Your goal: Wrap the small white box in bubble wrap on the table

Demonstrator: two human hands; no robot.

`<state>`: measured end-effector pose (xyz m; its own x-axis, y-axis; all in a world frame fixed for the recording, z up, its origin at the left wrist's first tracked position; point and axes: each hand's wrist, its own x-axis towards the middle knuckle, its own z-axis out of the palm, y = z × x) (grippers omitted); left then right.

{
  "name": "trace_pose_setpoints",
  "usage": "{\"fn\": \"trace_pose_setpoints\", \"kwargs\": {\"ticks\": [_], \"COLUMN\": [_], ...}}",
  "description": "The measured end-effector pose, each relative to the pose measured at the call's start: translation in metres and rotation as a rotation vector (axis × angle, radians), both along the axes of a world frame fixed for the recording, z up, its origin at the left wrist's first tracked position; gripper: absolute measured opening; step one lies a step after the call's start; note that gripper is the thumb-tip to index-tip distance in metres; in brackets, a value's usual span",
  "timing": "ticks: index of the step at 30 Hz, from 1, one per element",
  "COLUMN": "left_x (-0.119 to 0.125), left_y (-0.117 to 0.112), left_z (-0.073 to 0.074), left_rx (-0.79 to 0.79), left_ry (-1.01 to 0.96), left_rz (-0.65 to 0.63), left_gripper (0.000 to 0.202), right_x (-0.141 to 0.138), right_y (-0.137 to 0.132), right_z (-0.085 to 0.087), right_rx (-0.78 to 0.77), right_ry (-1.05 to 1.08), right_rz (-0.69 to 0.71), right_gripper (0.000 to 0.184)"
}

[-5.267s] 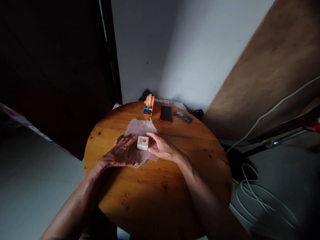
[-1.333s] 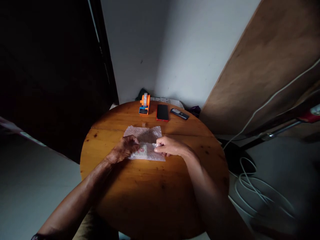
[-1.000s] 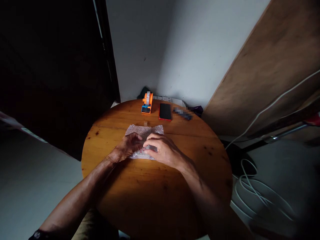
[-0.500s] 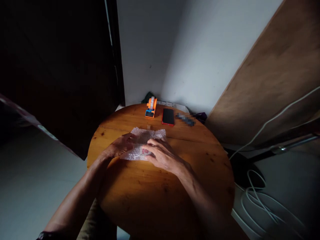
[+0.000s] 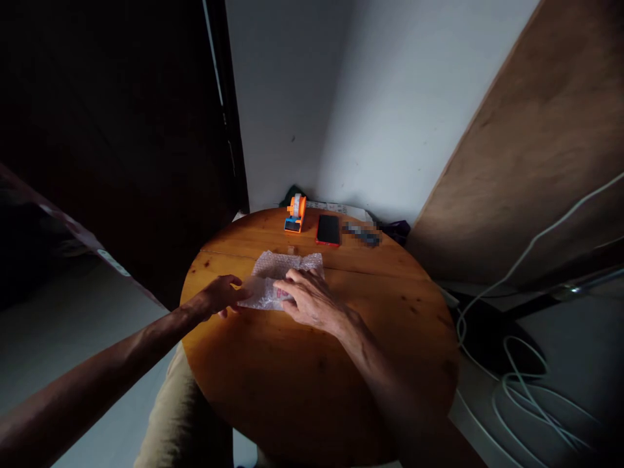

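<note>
Two hands noted: our right hand (image 5: 311, 299) lies spread on the bubble wrap (image 5: 272, 265), the red-printed box (image 5: 281, 293) showing through between its thumb and fingers; our left hand (image 5: 221, 294), fingers parted, meets the wrap's near edge, pinch indeterminable.

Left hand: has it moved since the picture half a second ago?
Yes, the left hand has moved left, closer to the left edge of the wooden table.

A corner of a room, seemingly in a home
Round wooden table (image 5: 316, 364), phone (image 5: 328, 230), plain wall (image 5: 400, 117), loose white cable (image 5: 533, 244).
</note>
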<state>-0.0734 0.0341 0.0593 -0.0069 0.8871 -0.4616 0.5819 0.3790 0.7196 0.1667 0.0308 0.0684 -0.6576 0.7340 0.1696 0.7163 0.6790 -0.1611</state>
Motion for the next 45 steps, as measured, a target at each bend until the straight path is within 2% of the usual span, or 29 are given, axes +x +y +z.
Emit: {"fn": "trace_pose_setpoints", "kwargs": {"ticks": [2, 4, 8, 13, 18, 22, 25, 29, 34, 41, 45], "left_x": [0.012, 0.022, 0.032, 0.033, 0.031, 0.03, 0.033, 0.04, 0.054, 0.067, 0.067], "left_y": [0.004, 0.008, 0.014, 0.013, 0.007, 0.005, 0.007, 0.013, 0.015, 0.012, 0.009], "left_z": [0.002, 0.003, -0.002, -0.009, -0.005, -0.001, -0.003, -0.006, -0.004, 0.003, 0.016], "left_rx": [-0.018, -0.019, -0.041, -0.023, -0.012, -0.02, -0.007, 0.09, 0.197, 0.155, 0.108], "left_ry": [-0.046, -0.104, -0.18, -0.222, -0.261, -0.283, -0.26, -0.222, -0.224, -0.31, -0.408], "left_rz": [0.021, 0.059, 0.15, 0.185, 0.213, 0.194, 0.181, 0.2, 0.168, 0.156, 0.049], "left_gripper": [0.03, 0.023, 0.026, 0.028, 0.03, 0.023, 0.02, 0.017, 0.02, 0.013, 0.009], "right_x": [0.0, 0.001, 0.001, -0.001, -0.001, 0.0, 0.001, 0.001, 0.0, -0.001, -0.002], "right_y": [0.0, 0.0, -0.001, -0.002, -0.001, -0.001, -0.001, 0.0, 0.0, 0.002, 0.005], "right_z": [0.0, -0.001, 0.0, 0.004, 0.002, 0.0, 0.0, 0.001, 0.004, 0.0, 0.0], "right_rx": [0.006, 0.017, 0.021, -0.012, 0.009, 0.02, 0.028, 0.022, 0.013, 0.012, 0.019], "right_ry": [-0.002, -0.005, -0.008, -0.013, -0.017, -0.018, -0.016, -0.018, -0.034, 0.028, 0.096], "right_rz": [0.001, 0.003, 0.007, -0.004, -0.003, 0.006, 0.008, 0.016, 0.011, -0.005, -0.02], "right_gripper": [0.027, 0.028, 0.026, 0.026, 0.026, 0.025, 0.026, 0.024, 0.021, 0.017, 0.022]}}
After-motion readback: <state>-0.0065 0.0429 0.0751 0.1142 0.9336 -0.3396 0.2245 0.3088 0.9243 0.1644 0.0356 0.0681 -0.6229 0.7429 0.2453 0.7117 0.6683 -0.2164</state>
